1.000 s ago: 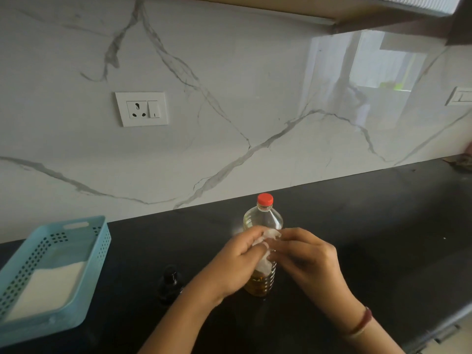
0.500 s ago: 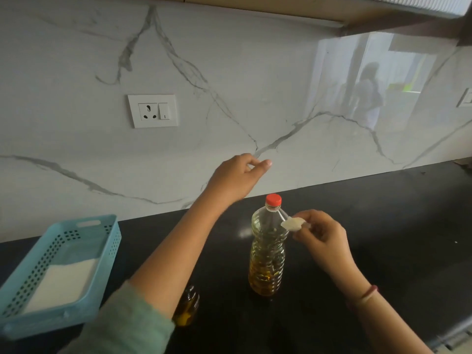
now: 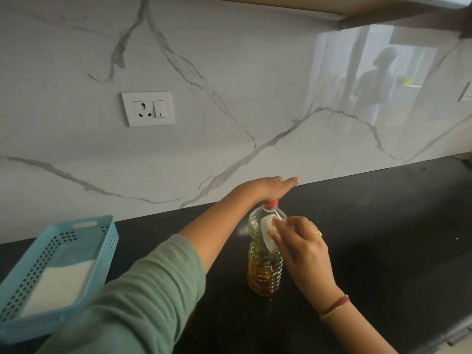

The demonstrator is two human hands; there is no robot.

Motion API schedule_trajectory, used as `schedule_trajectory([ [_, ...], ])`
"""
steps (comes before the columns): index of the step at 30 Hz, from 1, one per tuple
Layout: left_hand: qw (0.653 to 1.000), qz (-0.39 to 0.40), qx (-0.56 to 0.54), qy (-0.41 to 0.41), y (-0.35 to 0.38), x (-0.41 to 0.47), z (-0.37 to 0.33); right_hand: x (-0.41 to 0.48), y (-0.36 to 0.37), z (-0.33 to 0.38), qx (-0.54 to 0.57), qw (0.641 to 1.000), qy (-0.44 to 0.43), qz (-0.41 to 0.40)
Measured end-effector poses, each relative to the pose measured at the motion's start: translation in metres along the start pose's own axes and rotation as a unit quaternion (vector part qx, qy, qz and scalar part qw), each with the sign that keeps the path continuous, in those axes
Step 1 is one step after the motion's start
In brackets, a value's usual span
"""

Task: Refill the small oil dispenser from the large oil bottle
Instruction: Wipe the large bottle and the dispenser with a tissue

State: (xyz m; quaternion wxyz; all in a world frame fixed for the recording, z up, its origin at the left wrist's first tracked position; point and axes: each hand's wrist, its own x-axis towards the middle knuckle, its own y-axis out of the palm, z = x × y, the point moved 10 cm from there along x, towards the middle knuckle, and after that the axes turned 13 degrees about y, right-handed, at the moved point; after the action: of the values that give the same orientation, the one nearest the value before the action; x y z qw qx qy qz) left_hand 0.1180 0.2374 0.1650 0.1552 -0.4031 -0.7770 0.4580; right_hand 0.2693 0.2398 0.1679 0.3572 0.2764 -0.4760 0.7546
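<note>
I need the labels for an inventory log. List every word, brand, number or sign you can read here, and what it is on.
"I", a single short stroke: on the rocker switch of the wall socket plate.
Large oil bottle: no label or print visible.
White piece pinched by the right hand: blank as far as it shows.
Blue basket: no text visible.

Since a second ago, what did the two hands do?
The left hand let go of the white wipe, rose, then came down flat on the red cap. The right hand kept the wipe and now presses it on the large oil bottle. The bottle stayed upright and capped; the blue basket stayed put.
</note>
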Motion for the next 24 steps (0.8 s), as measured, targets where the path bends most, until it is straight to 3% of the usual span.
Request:
schedule_trajectory([
  [4,1.000,0.029,0.006,0.006,0.014,0.007,-0.001,-0.001,0.011,0.023,-0.117,0.989,-0.085,-0.039],
  [8,0.999,0.032,0.007,0.003,0.015,0.012,0.002,-0.001,0.017,0.011,-0.068,0.995,-0.044,-0.059],
  [11,0.999,0.039,0.016,0.011,0.013,0.011,0.000,-0.005,0.011,-0.011,0.030,0.998,0.026,-0.057],
  [15,0.999,0.033,0.023,0.021,0.009,0.010,-0.004,0.006,0.009,-0.034,0.161,0.975,0.149,-0.033],
  [19,0.999,0.028,0.024,0.035,0.009,0.009,-0.006,0.026,0.039,-0.075,0.186,0.913,0.353,0.089],
  [24,0.998,0.024,0.034,0.036,0.008,0.008,-0.009,0.008,0.036,-0.025,0.091,0.956,0.232,0.152],
])
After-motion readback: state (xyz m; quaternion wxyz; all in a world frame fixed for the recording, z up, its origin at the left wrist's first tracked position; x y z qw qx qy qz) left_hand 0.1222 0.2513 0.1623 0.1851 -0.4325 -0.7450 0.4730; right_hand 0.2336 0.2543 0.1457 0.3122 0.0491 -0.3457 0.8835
